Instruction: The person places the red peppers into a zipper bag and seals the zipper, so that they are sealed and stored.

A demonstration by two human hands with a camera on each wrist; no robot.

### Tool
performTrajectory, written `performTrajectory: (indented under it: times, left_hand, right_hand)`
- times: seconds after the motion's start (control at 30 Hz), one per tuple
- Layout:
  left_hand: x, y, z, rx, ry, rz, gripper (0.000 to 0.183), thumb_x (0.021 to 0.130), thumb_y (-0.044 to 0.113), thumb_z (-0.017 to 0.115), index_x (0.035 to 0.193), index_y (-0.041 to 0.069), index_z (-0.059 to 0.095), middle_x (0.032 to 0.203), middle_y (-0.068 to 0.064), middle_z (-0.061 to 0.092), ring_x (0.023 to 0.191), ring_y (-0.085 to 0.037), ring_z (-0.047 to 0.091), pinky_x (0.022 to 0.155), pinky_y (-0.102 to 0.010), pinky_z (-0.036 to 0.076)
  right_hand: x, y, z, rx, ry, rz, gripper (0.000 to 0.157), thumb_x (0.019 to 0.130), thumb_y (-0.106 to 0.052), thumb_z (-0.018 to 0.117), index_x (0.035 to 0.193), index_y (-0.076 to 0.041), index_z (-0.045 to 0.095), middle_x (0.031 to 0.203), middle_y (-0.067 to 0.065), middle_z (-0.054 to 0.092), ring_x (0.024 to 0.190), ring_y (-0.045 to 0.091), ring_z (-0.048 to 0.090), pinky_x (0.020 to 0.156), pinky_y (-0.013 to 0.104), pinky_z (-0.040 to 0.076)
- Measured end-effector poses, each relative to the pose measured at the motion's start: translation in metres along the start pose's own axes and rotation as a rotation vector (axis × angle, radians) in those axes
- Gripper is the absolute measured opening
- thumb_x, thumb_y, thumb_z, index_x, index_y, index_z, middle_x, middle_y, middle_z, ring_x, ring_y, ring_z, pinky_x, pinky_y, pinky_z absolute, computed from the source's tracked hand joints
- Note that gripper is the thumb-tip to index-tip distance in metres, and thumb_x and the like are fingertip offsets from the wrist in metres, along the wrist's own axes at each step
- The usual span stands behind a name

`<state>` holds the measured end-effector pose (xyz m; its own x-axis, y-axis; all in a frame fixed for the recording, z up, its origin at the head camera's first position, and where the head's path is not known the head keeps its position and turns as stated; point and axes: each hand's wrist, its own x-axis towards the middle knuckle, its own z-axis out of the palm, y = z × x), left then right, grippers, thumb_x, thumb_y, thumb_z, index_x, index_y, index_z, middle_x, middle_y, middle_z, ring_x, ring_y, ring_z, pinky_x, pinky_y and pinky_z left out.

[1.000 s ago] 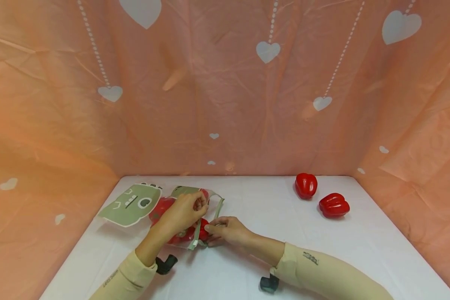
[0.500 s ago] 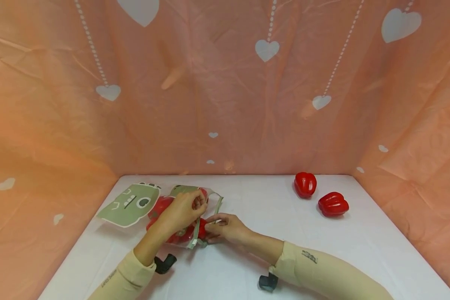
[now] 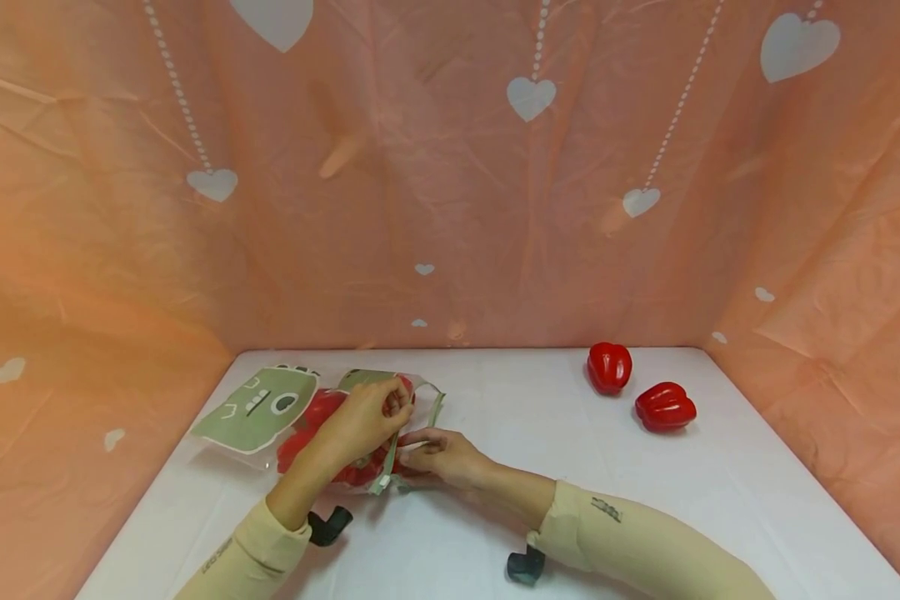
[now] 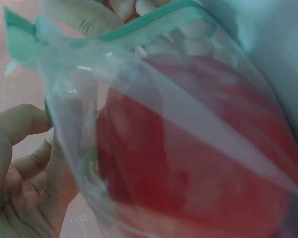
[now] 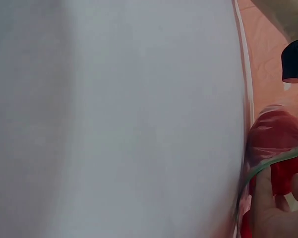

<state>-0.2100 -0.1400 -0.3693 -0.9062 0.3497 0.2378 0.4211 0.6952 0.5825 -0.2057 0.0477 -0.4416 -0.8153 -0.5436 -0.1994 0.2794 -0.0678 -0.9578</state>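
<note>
A clear zip bag [image 4: 198, 104] with a green zip strip and green cartoon monster print [image 3: 258, 408] lies at the table's left, its mouth facing right. Red bell peppers [image 3: 322, 408] are inside it. My left hand [image 3: 367, 417] reaches over the bag and pinches its edge near the mouth; in the left wrist view its thumb and finger meet at the film. My right hand [image 3: 450, 458] has its fingertips in the mouth and holds a red bell pepper [image 5: 287, 173] there, mostly hidden by hand and bag in the head view.
Two more red bell peppers [image 3: 610, 368] lie apart on the white table [image 3: 525, 408] at the far right. Black wrist camera mounts [image 3: 330, 527] hang under both forearms. Orange cloth [image 3: 480, 250] with white hearts encloses the table's back and sides.
My right hand has moved left, pushing the bell pepper deeper into the bag. Red peppers inside have shifted left. My left hand has stayed at the bag's edge.
</note>
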Motion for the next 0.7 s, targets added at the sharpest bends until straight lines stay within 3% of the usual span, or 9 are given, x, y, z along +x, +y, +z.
performTrajectory:
  times: [0.17, 0.4, 0.7]
  left_hand:
    - [0.0, -0.001, -0.001, 0.006, 0.012, -0.002, 0.011, 0.099, 0.01, 0.073, 0.093, 0.012, 0.064, 0.076, 0.005, 0.063, 0.064, -0.008, 0.053, 0.063, -0.027, 0.048]
    - [-0.002, -0.003, 0.0, 0.015, -0.023, -0.039, 0.011, 0.098, 0.008, 0.074, 0.092, 0.011, 0.065, 0.073, 0.004, 0.061, 0.06, -0.008, 0.055, 0.061, -0.025, 0.048]
    - [-0.003, -0.003, 0.002, 0.003, -0.065, -0.112, 0.011, 0.098, 0.011, 0.076, 0.095, 0.01, 0.065, 0.071, 0.003, 0.059, 0.05, -0.009, 0.058, 0.053, -0.024, 0.048]
  right_hand:
    - [0.003, -0.002, 0.001, -0.034, -0.006, 0.001, 0.037, 0.103, 0.005, 0.063, 0.139, 0.012, 0.06, 0.108, 0.009, 0.076, 0.104, 0.018, 0.073, 0.099, 0.039, 0.059]
    - [0.003, -0.008, -0.007, -0.11, -0.103, -0.009, 0.036, 0.105, 0.004, 0.061, 0.14, 0.013, 0.06, 0.129, 0.026, 0.072, 0.121, 0.029, 0.072, 0.104, 0.04, 0.056]
    - [-0.005, -0.012, -0.025, -0.128, -0.112, -0.027, 0.034, 0.105, 0.001, 0.063, 0.137, 0.013, 0.063, 0.129, 0.029, 0.071, 0.125, 0.032, 0.071, 0.106, 0.04, 0.055]
